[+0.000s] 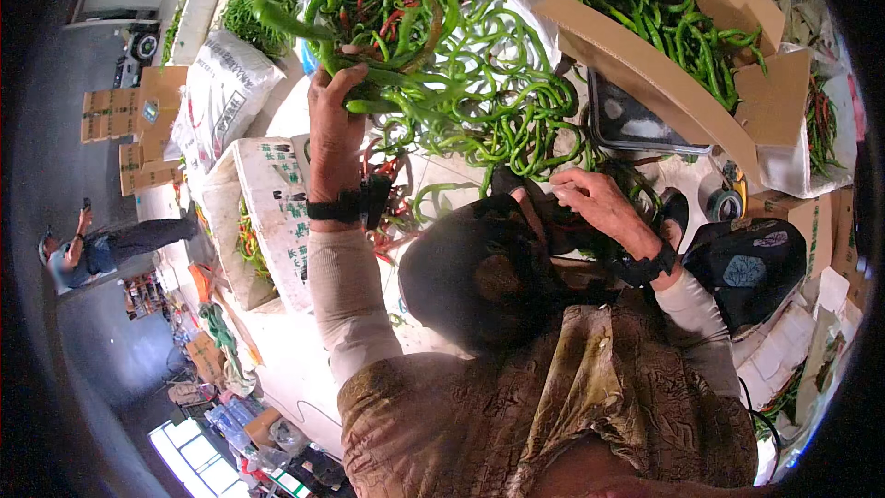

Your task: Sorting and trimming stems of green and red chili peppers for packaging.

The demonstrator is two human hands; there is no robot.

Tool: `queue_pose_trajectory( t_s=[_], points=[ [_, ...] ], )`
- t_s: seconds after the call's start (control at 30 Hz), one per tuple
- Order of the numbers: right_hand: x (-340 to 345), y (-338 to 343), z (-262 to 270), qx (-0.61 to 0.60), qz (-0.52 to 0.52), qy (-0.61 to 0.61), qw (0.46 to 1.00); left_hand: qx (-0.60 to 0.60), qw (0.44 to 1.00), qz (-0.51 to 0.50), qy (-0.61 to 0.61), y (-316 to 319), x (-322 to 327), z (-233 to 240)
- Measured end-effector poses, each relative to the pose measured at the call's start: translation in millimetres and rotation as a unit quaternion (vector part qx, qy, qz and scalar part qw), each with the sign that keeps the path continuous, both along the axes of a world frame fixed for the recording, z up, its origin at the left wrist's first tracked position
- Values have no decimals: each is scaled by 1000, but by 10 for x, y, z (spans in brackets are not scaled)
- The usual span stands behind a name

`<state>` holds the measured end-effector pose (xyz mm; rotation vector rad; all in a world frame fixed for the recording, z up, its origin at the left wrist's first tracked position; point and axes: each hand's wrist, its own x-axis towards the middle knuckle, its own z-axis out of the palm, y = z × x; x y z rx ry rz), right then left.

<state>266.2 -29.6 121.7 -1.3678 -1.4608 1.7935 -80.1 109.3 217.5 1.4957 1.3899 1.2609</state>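
My left hand (337,93) grips several long green chili peppers (294,22), raised at the left edge of a large spread of peppers. Over the knees, my right hand (588,197) has its fingers bent, and no pepper shows in it; whether the fingertips touch is hard to tell. Curled green peppers (525,104) lie on a pale sheet in front of me, with some red ones among the pile at the top. Below my left hand, red peppers (387,187) are scattered on the floor. A cardboard box (643,59) at the upper right contains more green peppers.
A black tray (643,142) sits partly under the box's flap. Rolls of tape (724,205) lie by my right foot. White foam boxes (269,221) and a filled white sack (225,93) stand at left. Farther off, a person (90,252) holds up a small device near stacked cartons.
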Motion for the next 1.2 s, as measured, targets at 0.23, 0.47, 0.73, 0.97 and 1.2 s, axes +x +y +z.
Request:
queue_pose_trajectory(
  t_s=[0.23, 0.47, 0.73, 0.97, 1.2],
  points=[
    [90, 4, 364, 22, -30, 21, 999, -132, 940, -88, -303, -350, 497, 676],
    [223, -1, 745, 0, -102, 169, 980, -149, 935, -137, -290, -607, 871, 1033],
    [172, -40, 1725, 224, -132, 180, 949, -156, 938, -139, -275, -965, 1376, 1248],
    [466, 2, 1384, 62, -112, 428, 895, -139, 912, -167, -349, -1133, 1701, 1196],
    [676, 39, 1682, 69, -164, 213, 961, -186, 872, -149, -427, -1270, 1839, 884]
  ],
)
